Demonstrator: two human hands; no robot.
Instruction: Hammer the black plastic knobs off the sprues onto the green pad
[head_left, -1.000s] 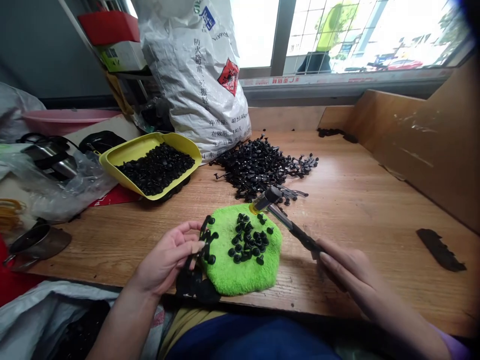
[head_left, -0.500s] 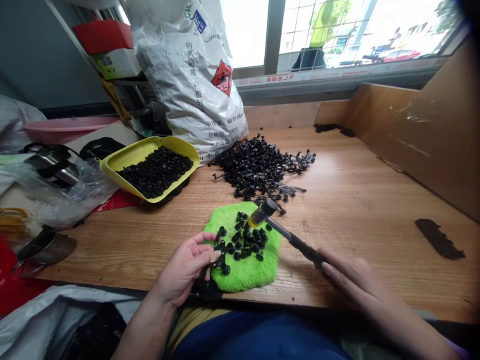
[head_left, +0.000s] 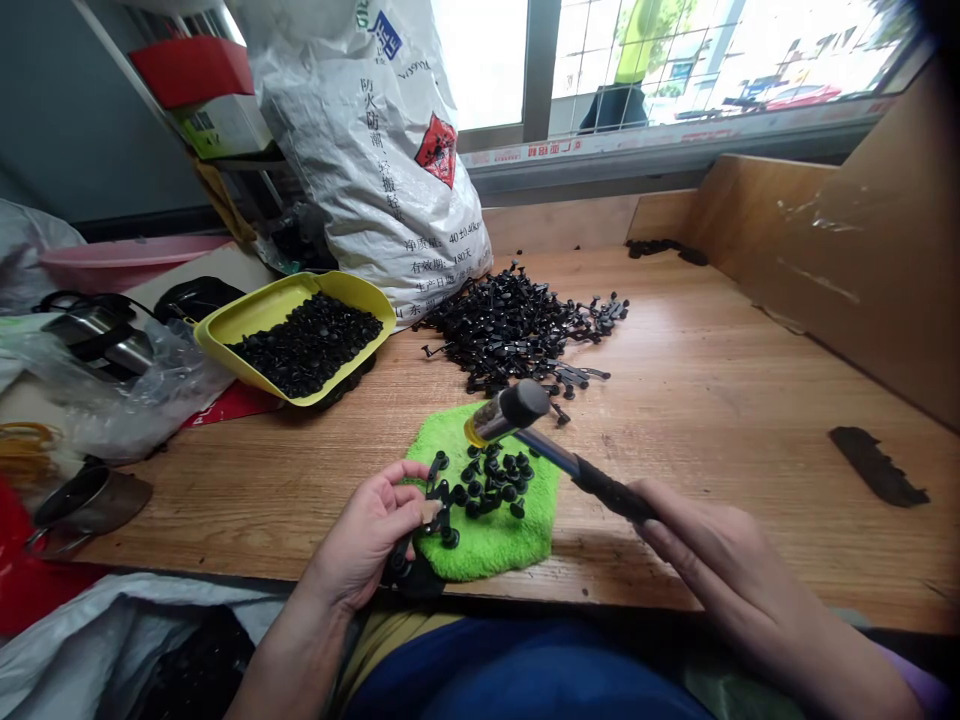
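My right hand [head_left: 701, 540] is wrapped round the dark handle of a mallet [head_left: 517, 408], with a black face and a yellow one on its head. The head hangs above a green cloth [head_left: 480, 565], tilted with its yellow end toward the left. My left hand [head_left: 375, 525] pinches a black branched plastic piece [head_left: 442, 505] with round knobs at its ends, over the cloth's left side. Small round-headed black plastic parts [head_left: 495, 480] lie loose on the cloth, to the right of those fingers. My left fingers partly hide the piece they hold.
Behind the cloth, a heap of black branched plastic pieces [head_left: 510, 325] spreads before a large white sack [head_left: 360, 140]. A yellow scoop-shaped tray [head_left: 225, 345] of small black parts stands left. A metal cup [head_left: 112, 500] sits at far left; a dark strip [head_left: 877, 465] lies right.
The mallet head has risen off the cloth and shifted a little left, closer to the camera. My left hand keeps its grip on the black piece in nearly the same place.
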